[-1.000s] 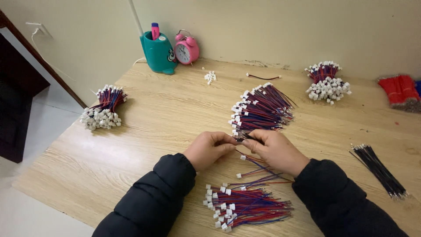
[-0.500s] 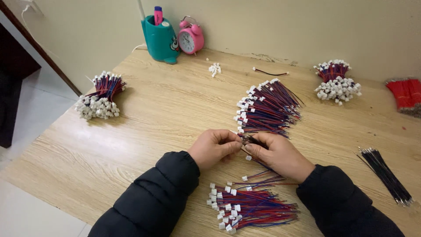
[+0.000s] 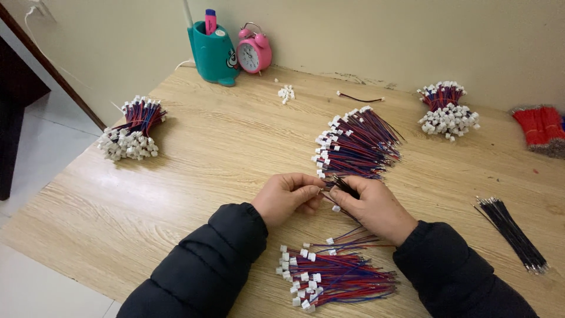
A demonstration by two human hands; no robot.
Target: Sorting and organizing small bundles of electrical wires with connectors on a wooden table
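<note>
1. Two hands meet over the middle of the table (image 3: 194,153): the left hand (image 3: 288,197) and the right hand (image 3: 371,206) are both pinched shut on one small wire lead (image 3: 341,187), a short run of thin wires with a white plug at the end.
2. The lead looks very light and limp. I judge it would sag if held by one end only, so holding it near the plug, where it is stiffest, seems best.
3. The plug seems hard plastic, small and a little slippery; the bare wire tips look easy to bend.
4. The lead lies between the fingertips of both hands, bridging the small gap, with dark wires fanning out past the right thumb. How the plug sits under the fingers cannot be told.
5. Just beyond the hands lies a fanned pile (image 3: 356,141) of like leads; nearer the body is a second pile (image 3: 335,274).
6. Well apart: a bundle (image 3: 132,132) at left, another bundle (image 3: 447,109) at the far right, black wires (image 3: 512,232), red wires (image 3: 538,126), a teal cup (image 3: 213,53) and a pink clock (image 3: 254,52).
</note>
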